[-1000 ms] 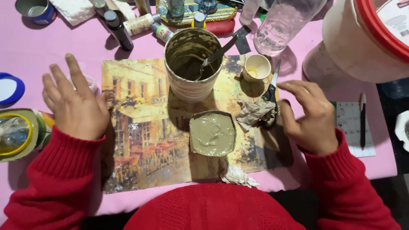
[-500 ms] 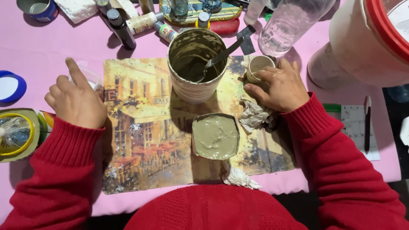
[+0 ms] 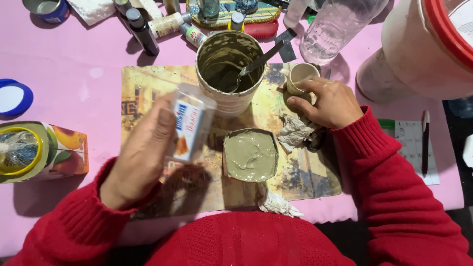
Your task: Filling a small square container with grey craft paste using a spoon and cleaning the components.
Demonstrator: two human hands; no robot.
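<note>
On the pink desk [image 3: 74, 98], my left hand [image 3: 143, 157] pinches a light, slippery clear plastic box [image 3: 191, 123] by its edges above the mat, while my right hand [image 3: 327, 101] curls round the small cream cup [image 3: 301, 76].

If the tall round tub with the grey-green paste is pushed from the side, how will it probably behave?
The tub seems mostly empty, with paste only low inside, so it is probably light and may slide on the picture mat. It stands tall, and the tool leans on its rim, so a high push might tip it.
</note>
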